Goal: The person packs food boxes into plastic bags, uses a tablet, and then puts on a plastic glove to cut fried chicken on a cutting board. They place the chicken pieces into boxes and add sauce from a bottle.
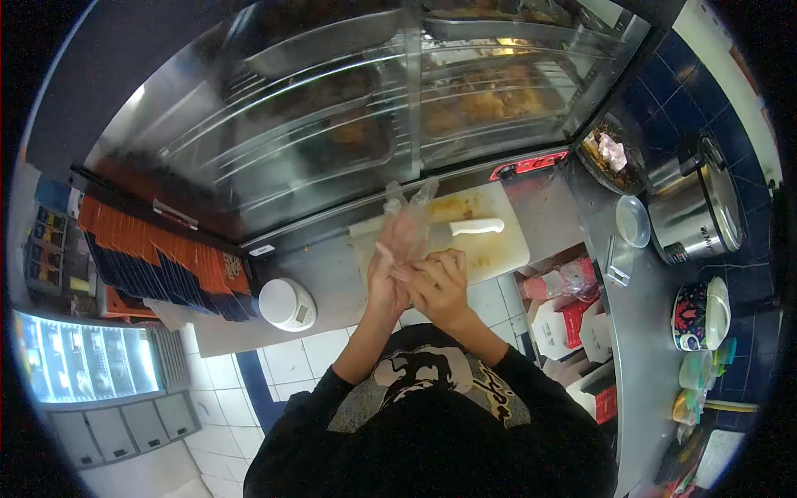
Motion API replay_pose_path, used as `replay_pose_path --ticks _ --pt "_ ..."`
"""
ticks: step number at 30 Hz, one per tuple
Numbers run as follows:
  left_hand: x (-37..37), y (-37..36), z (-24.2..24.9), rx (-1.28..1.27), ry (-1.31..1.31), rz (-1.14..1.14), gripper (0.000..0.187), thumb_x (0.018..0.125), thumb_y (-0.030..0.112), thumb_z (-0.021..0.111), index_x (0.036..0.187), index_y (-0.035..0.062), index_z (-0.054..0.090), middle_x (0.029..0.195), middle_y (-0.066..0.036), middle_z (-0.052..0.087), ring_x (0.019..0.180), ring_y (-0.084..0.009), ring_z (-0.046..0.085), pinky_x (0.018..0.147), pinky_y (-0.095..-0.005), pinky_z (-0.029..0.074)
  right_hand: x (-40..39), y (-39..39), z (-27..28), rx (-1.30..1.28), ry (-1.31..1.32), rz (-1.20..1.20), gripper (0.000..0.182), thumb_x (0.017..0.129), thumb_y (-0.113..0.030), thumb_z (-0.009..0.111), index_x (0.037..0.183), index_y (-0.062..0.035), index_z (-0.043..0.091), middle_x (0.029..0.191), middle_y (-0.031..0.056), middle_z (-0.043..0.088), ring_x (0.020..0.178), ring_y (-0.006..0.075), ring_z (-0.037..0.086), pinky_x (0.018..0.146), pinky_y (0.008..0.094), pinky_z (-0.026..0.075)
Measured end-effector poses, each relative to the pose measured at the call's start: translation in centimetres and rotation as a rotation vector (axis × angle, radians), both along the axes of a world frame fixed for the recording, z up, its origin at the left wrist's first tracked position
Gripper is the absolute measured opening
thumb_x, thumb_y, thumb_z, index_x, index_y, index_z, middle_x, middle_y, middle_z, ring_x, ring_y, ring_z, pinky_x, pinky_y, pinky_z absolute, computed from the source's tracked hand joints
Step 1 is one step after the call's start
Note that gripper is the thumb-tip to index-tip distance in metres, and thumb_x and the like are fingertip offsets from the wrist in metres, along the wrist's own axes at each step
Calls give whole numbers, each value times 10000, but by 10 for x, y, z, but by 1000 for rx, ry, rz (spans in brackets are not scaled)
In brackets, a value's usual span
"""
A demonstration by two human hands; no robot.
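Note:
A clear plastic glove (413,199) covers the fingers of my left hand (387,270), which are stretched out and point away from me. Its loose fingertips stick out past my own. My right hand (442,285) is curled at the left wrist and palm, with its fingers pinched at the glove's edge. Beneath and beyond the hands is a stained white cutting board (502,207). A knife with a white handle (476,226) lies across it, its blade partly hidden behind the glove and my left hand.
A glass-fronted food cabinet (411,100) rises behind the board. Left are a white kitchen scale (285,304) and stacked orange-and-black cartons (170,257). On the right counter stand a steel cooker (693,207), a clear tub (633,222) and a pan (618,174); boxes (550,332) sit below.

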State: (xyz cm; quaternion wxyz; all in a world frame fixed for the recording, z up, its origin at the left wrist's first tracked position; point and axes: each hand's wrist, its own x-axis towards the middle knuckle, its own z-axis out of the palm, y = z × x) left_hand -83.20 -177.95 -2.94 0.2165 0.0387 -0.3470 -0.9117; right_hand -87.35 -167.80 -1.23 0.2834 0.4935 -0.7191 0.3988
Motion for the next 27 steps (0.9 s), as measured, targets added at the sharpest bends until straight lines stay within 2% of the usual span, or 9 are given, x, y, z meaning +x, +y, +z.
replay_pose_path --ticks 3,7,10,12,15,18,22,25,27 --pt "-21 11 -3 92 38 -65 777 870 592 324 1413 57 175 1468 -125 207 1361 -266 157 1102 -473 132 -10 4 12 -73 2 51 175 642 -92 695 812 -88 652 798 18 564 762 214 523 712 380 364" --pt "-51 24 -3 15 22 -51 781 877 621 259 1419 67 158 1467 -142 203 1359 -295 141 1096 -486 127 -36 25 5 -62 -76 178 168 695 -103 657 862 -92 658 799 7 549 782 205 514 745 399 364" --pt "-75 38 11 110 18 -190 738 893 610 254 1436 126 134 1458 -164 213 1353 -322 140 1079 -482 174 -58 45 7 -69 -107 272 165 686 -102 665 849 -75 652 779 13 544 772 206 513 746 398 366" --pt "-91 58 22 304 10 -272 734 851 667 313 1423 216 215 1434 -191 250 1303 -362 255 974 -494 342 -75 63 11 -58 -129 309 166 681 -102 670 842 -65 649 764 16 539 765 209 512 745 397 369" --pt "-111 70 35 39 -216 -308 761 841 690 288 1444 258 116 1437 -190 239 1253 -390 335 920 -504 394 -104 83 19 -71 -140 365 160 676 -99 678 824 -51 640 734 23 526 749 212 511 737 389 370" --pt "-129 84 31 58 -150 -332 788 819 716 286 1444 288 67 1435 -192 240 1216 -416 378 894 -513 419 -124 101 22 -132 -151 379 161 653 -68 717 791 -44 637 691 30 529 681 217 515 711 377 377" --pt "-146 110 27 178 -87 -227 818 796 742 286 1442 288 74 1437 -184 243 1235 -432 346 904 -540 405 -141 117 20 -74 -162 461 152 685 -105 677 823 -53 640 738 30 532 746 215 513 739 380 377" --pt "-152 117 31 192 -45 -69 858 778 756 295 1441 236 131 1437 -180 250 1257 -436 312 933 -579 366 -155 122 26 -65 -156 540 176 688 -126 683 843 -51 647 778 36 555 773 226 525 750 380 383" --pt "-145 123 43 146 52 -121 889 772 755 319 1430 170 193 1442 -168 244 1277 -428 282 956 -638 294 -171 125 43 -155 -143 507 255 698 -155 686 925 -50 637 837 46 581 806 237 539 777 389 389"
